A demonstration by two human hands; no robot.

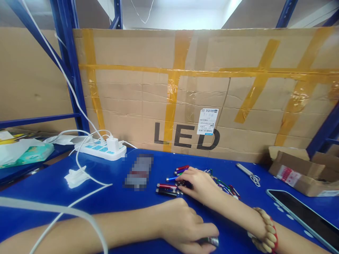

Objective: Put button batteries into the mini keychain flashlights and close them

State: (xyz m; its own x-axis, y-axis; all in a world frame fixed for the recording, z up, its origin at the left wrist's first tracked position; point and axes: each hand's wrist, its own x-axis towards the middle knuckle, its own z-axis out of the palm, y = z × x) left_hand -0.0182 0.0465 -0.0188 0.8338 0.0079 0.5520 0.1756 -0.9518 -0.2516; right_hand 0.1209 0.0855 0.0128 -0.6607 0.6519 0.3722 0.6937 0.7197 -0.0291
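My left hand point(188, 225) is closed around a small dark flashlight point(212, 241), whose silvery end sticks out past the fingers at the bottom of the view. Beyond it, my right hand point(197, 185) reaches over a pile of small metal keychain flashlights, its fingers curled down among them. Near those fingertips lie a red flashlight point(166, 186), a black flashlight point(165, 192) and a blue one point(171, 179). Several more, with coloured clips point(225, 185), spread out to the right of the hand. What the right fingertips grip is hidden.
A white power strip point(103, 151) with cables sits at the left back, near a crumpled tissue point(76, 176). A white cable point(90, 218) crosses my left forearm. At right are a phone point(304, 218), a coiled white cord point(249, 173) and an open carton point(302, 173). A cardboard sheet point(127, 106) stands behind.
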